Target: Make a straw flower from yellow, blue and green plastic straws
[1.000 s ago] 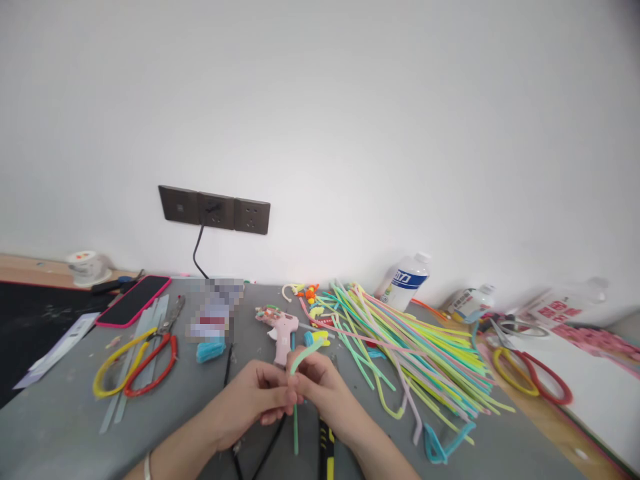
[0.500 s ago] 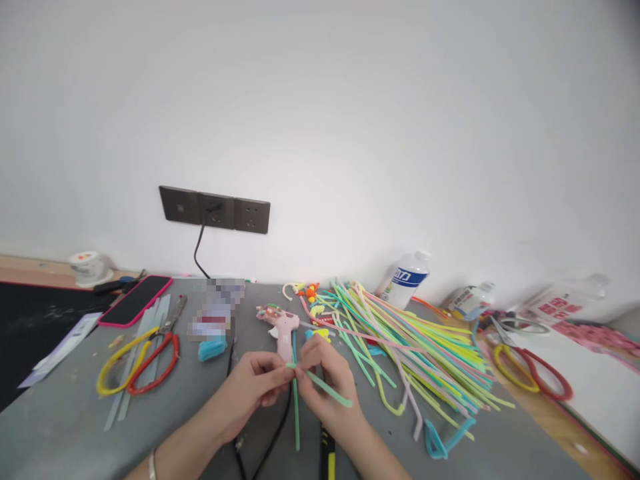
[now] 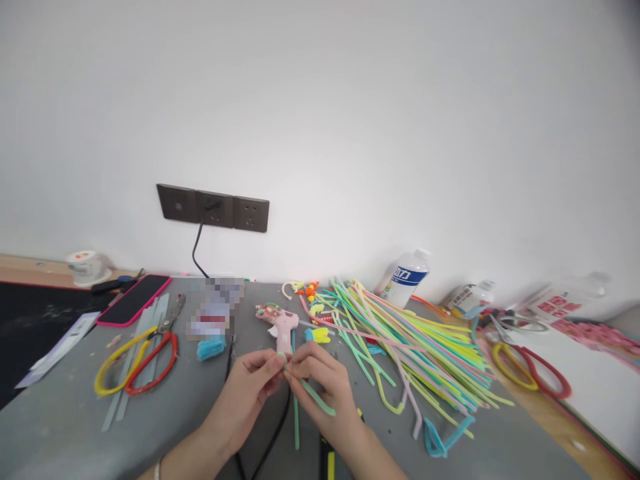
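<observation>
Both my hands meet low in the middle of the view, fingertips together on a green pipe cleaner (image 3: 319, 399). My left hand (image 3: 250, 387) pinches its end between thumb and index finger. With its fingers curled, my right hand (image 3: 325, 380) grips the same stem, whose free end sticks out across the palm. Just beyond the fingertips lies a pink glue gun (image 3: 286, 328), its lower part hidden by my hands. Another green pipe cleaner (image 3: 297, 423) lies on the table beneath them. A small yellow and blue pipe cleaner bundle (image 3: 319, 335) sits close behind my right hand.
Many pastel pipe cleaners (image 3: 420, 340) are heaped at right, with a bent blue piece (image 3: 440, 437) in front. Pliers (image 3: 150, 360), glue sticks (image 3: 113, 407) and a phone (image 3: 135, 300) lie left. A bottle (image 3: 404, 279) stands by the wall; scissors (image 3: 530, 370) lie far right.
My hands have shifted slightly up and closer together. The free end of the green pipe cleaner has swung inward and points more steeply down.
</observation>
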